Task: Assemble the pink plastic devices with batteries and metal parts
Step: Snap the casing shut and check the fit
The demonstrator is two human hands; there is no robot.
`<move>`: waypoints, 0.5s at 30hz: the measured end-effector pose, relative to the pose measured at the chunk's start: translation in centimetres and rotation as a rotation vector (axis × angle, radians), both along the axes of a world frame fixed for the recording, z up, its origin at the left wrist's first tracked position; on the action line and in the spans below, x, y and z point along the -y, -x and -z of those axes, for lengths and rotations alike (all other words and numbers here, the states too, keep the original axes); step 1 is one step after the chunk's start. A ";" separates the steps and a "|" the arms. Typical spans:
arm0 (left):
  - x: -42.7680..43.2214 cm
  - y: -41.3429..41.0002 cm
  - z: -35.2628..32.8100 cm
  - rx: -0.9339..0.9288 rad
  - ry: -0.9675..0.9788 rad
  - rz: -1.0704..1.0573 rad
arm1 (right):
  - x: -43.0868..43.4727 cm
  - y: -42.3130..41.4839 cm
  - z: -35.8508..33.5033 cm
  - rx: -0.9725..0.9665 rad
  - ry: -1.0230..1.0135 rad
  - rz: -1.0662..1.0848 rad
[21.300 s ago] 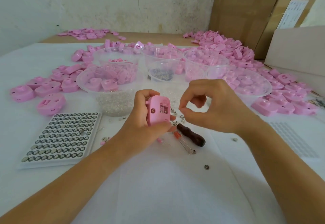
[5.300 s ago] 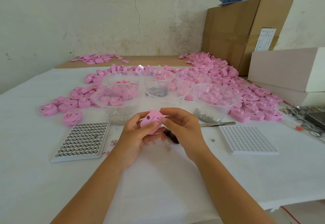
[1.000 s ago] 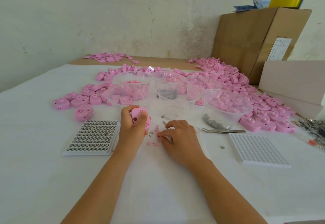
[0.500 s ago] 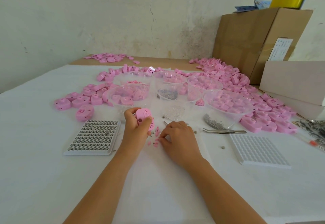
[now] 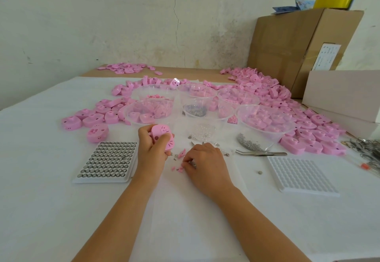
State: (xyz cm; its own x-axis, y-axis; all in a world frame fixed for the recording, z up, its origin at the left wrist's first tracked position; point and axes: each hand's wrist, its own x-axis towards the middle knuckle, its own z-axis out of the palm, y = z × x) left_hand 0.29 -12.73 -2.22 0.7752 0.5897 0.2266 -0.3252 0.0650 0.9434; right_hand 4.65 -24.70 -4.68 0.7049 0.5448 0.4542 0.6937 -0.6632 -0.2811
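Observation:
My left hand (image 5: 151, 152) grips a pink plastic device (image 5: 162, 136) just above the table, its holed face turned up. To its right, my right hand (image 5: 205, 164) is lowered onto the white sheet with its fingers curled, and the fingertips pinch a small metal part among small pink pieces (image 5: 179, 168). A tray of button batteries (image 5: 107, 161) lies left of my left hand. Metal tweezers (image 5: 261, 153) lie right of my right hand, and one loose battery (image 5: 260, 172) lies below them.
Several clear bowls (image 5: 265, 122) with pink parts and small metal parts stand behind the hands. Pink devices are piled at left (image 5: 92, 115) and right (image 5: 308, 136). An empty white tray (image 5: 302, 175), metal rings (image 5: 366, 146), a white box (image 5: 341, 93) and a cardboard box (image 5: 298, 41) are on the right.
My left hand has turned the pink device in its grip, bringing the holed face up. My right hand stays low on the sheet, its fingertips working among the small pieces.

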 end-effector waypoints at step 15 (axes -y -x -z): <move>0.0 0.5 -0.2 -0.007 -0.024 0.021 | 0.3 -0.2 0.1 -0.043 0.140 0.022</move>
State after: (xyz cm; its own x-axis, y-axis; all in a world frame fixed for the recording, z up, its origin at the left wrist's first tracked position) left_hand -0.18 -12.74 -2.02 0.7890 0.5676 0.2350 -0.3177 0.0497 0.9469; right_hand 4.85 -24.95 -4.76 0.7344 0.5848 0.3445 0.6680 -0.7128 -0.2139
